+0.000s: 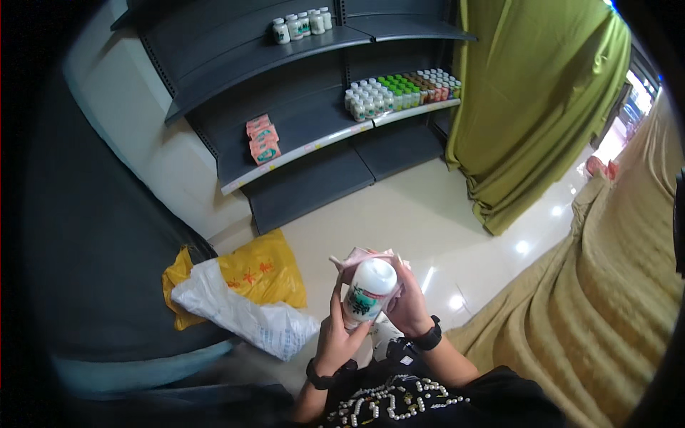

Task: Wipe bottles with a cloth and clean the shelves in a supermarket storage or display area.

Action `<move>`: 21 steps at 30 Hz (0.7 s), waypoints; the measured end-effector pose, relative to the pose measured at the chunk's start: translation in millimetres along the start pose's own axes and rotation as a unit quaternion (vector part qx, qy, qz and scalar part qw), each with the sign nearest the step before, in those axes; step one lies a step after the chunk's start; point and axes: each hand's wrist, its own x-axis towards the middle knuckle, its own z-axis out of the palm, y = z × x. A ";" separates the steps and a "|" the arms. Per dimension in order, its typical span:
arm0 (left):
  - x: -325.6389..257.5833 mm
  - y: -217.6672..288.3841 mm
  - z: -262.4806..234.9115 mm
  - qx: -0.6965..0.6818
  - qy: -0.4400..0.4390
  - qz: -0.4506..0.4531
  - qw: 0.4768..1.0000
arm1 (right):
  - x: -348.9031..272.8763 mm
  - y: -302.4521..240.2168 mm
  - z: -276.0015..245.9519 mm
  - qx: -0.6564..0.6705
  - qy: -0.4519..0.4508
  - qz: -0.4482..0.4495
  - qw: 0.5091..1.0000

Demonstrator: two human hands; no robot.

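Fingers on the left hand (340,342) clamp a bottle (372,282) over the floor (414,207), right hand (409,308) grips cloth (354,255) against it; this one's off the shelves (307,130), other bottles (369,98) already stand there.

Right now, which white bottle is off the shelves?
The bottle held in the left hand, with the right hand and a pink cloth beside it; the other white bottles stand on shelves.
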 end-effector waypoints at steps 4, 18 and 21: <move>138.6 17.4 21.8 -0.027 0.000 0.026 0.999 | 98.9 -78.0 -20.3 0.002 0.010 0.029 1.000; 421.6 -9.7 18.6 -0.058 -0.014 0.065 0.996 | 331.4 -237.8 -21.7 0.081 0.002 0.107 0.991; 483.6 -36.9 14.0 -0.070 -0.001 0.058 0.996 | 396.6 -246.8 -29.6 0.120 -0.019 0.090 0.988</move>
